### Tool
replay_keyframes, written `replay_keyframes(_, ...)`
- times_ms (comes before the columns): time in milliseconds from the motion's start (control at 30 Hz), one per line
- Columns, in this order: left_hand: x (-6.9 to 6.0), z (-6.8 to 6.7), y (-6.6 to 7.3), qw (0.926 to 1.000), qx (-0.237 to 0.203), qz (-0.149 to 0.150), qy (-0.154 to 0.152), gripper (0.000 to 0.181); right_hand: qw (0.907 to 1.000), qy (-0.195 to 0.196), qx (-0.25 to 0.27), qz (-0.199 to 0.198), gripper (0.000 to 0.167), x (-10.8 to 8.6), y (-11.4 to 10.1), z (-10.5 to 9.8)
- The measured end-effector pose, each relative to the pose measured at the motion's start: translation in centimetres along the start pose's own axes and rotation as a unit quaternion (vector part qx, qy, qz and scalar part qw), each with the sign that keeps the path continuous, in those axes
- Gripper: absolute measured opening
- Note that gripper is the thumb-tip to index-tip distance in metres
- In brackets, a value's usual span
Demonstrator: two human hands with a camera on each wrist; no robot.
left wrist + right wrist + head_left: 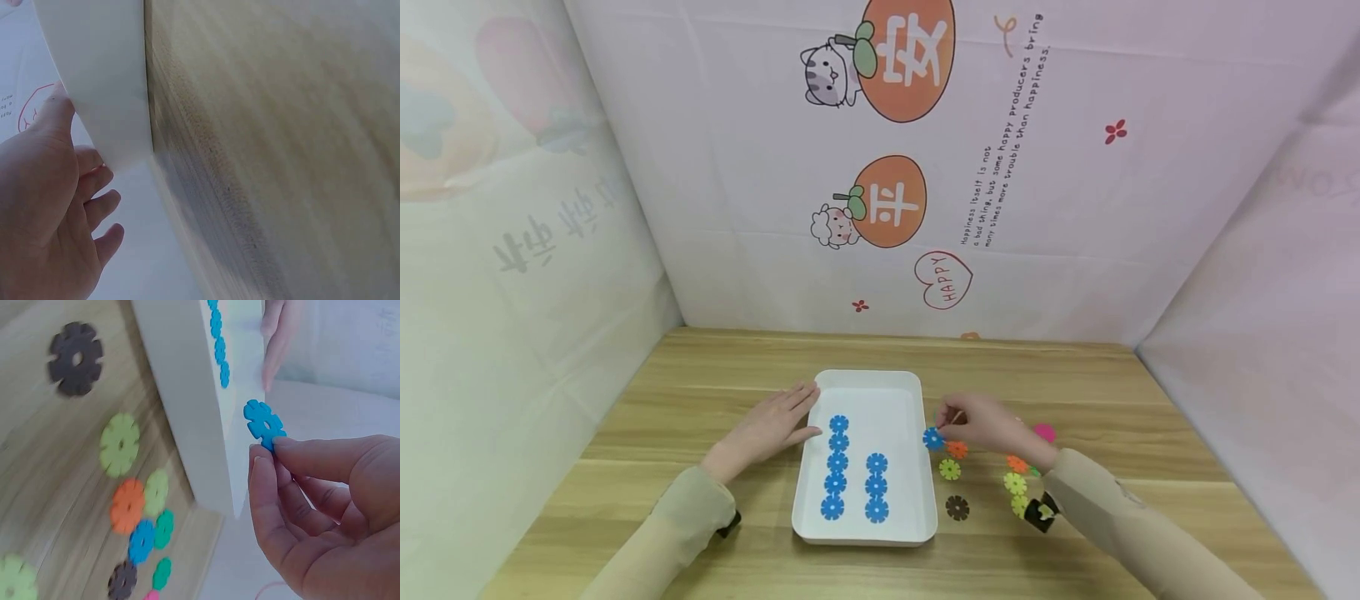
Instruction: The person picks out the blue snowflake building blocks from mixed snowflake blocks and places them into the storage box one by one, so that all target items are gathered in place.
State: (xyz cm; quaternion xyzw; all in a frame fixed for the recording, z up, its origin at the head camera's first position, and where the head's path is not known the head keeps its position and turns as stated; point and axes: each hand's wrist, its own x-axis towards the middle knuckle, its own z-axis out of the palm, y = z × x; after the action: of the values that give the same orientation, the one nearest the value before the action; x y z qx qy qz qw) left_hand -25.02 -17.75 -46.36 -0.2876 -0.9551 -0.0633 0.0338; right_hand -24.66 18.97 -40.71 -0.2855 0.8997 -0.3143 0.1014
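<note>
In the head view a white tray (pixel 891 404) holds two columns of blue snowflake discs: a longer left column (pixel 837 461) of several and a right column (pixel 876 486) of three. The left hand (pixel 767 425) lies against the tray's left rim, its fingers mostly straight. From the left wrist view, that hand (pixel 47 206) touches the tray's wall (pixel 100 75). Over the right rim, the right hand (pixel 981 422) pinches a blue snowflake disc (pixel 932 439) between thumb and fingers. The same disc (pixel 258 419) is tilted and clear of the tray in the right wrist view.
Right of the tray, loose discs lie on the wooden table (pixel 737 367): an orange disc (pixel 957 450), a yellow-green disc (pixel 950 469), a dark brown disc (pixel 957 507) and several others partly under the right forearm. Printed white cloth (pixel 737 208) stands behind and at both sides.
</note>
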Motion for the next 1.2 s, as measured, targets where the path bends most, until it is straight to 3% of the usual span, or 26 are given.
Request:
replay_keyframes(333,-0.1,0.2,-0.2,1.0,0.003,-0.001,0.001,0.07,0.9993,-0.024,0.028,0.007,0.005,3.8,-2.0,2.4)
replay_keyframes(600,-0.1,0.5,-0.1,0.9999,-0.011,-0.007,-0.003,0.07,0.9995,-0.026,-0.012,0.013,0.008,6.3,-2.1,4.5)
replay_keyframes(1200,0.0,0.1,0.0,1.0,0.004,-0.001,0.004,0.068,0.9995,-0.029,-0.008,-0.005,0.006,7.3,-1.8,6.2)
